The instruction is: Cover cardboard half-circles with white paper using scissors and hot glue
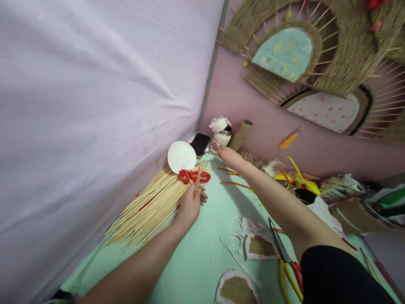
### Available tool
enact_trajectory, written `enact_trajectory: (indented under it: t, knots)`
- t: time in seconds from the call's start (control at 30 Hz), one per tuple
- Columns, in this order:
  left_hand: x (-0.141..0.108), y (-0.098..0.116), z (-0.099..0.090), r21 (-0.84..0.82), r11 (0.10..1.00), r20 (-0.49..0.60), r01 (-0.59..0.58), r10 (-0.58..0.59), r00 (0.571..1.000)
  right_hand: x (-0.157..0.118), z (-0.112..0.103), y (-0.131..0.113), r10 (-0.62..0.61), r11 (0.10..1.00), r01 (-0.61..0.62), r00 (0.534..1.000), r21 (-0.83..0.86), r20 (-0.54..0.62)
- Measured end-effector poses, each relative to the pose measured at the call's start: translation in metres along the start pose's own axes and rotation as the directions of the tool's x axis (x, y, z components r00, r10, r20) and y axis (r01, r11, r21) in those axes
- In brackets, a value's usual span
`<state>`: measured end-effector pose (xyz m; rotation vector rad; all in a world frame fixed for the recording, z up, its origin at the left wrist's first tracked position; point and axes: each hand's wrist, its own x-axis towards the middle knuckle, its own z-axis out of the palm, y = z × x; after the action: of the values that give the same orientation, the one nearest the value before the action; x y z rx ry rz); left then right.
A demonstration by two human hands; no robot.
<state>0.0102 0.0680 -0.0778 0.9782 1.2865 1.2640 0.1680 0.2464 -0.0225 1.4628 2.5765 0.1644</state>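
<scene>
My left hand is closed around a few thin pale sticks that point upward from the fingers. Just beyond them lies a loose bundle of red thread. Under and beside that wrist is a spread pile of long thin sticks. At the back corner, my right hand is on the lower side of a white insulated bottle, thumb side in front; its other fingers are mostly hidden. The bottle's lid is flipped open and its metal neck shows.
Near the bottle are a white round dish, a dark phone and a brown cardboard tube. Scissors, cloth-edged card pieces and scraps lie at front right. Woven twine pieces hang on the pink wall.
</scene>
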Motion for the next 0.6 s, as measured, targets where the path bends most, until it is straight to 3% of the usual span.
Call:
enact_trajectory:
  t: [0.17,0.27,0.37,0.47,0.53,0.6]
  knots:
    - [-0.004,0.005,0.003,-0.023,1.0,0.014,0.0,0.0,1.0,-0.034,-0.005,0.008,0.006,0.997,-0.016,0.992,0.073,0.128]
    - [-0.007,0.006,0.003,-0.076,0.997,0.014,0.007,-0.006,1.0,-0.054,-0.01,-0.004,0.033,0.944,-0.061,0.995,0.324,0.092]
    - [-0.009,0.006,0.004,-0.162,0.986,0.02,0.046,-0.044,0.999,-0.074,-0.014,-0.032,-0.012,0.717,-0.082,0.992,0.692,0.129]
    - [-0.01,0.003,0.006,-0.262,0.959,0.037,0.107,-0.101,0.994,-0.088,-0.012,-0.066,-0.091,0.456,-0.153,0.972,0.877,0.217]
    - [-0.011,0.003,0.007,-0.332,0.934,0.039,0.135,-0.13,0.991,-0.091,-0.009,-0.083,-0.073,0.386,-0.195,0.968,0.901,0.241]
    - [-0.014,0.006,0.008,-0.406,0.899,0.053,0.166,-0.158,0.986,-0.091,-0.006,-0.093,-0.035,0.382,-0.212,0.969,0.899,0.243]
